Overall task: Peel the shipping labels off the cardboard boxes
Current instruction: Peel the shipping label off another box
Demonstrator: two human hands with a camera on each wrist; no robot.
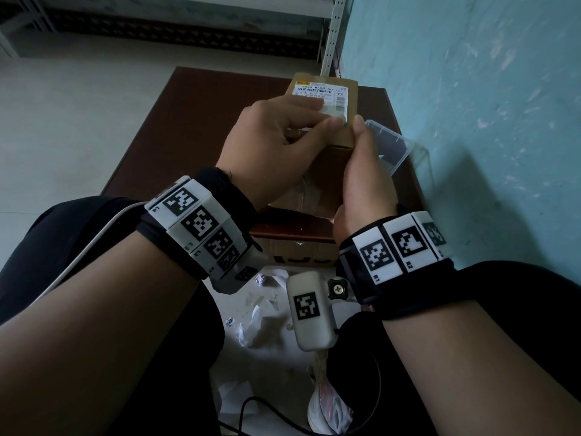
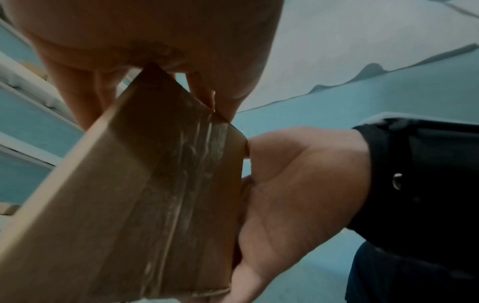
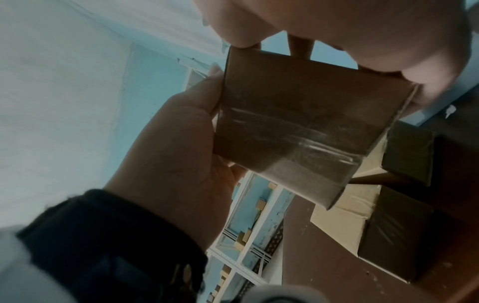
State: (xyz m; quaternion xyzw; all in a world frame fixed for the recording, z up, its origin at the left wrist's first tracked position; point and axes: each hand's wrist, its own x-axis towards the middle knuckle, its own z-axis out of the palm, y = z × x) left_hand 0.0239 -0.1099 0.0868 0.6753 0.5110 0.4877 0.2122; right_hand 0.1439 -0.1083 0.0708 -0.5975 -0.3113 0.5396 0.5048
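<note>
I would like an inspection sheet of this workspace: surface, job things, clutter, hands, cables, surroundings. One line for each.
Surface: dark brown wooden table top, bare at its left part.
Job's things: small brown cardboard box held above the table; white printed shipping label on its top face, near edge partly lifted.
Clutter: clear plastic lidless container beside the box; torn white paper scraps on the floor; more cardboard boxes on the table.
Hands: left hand pinches the label's edge; right hand grips the box.
Cables: white cable at the left wrist; black cable on the floor.
Surroundings: turquoise painted wall at right; white metal shelving behind.
</note>
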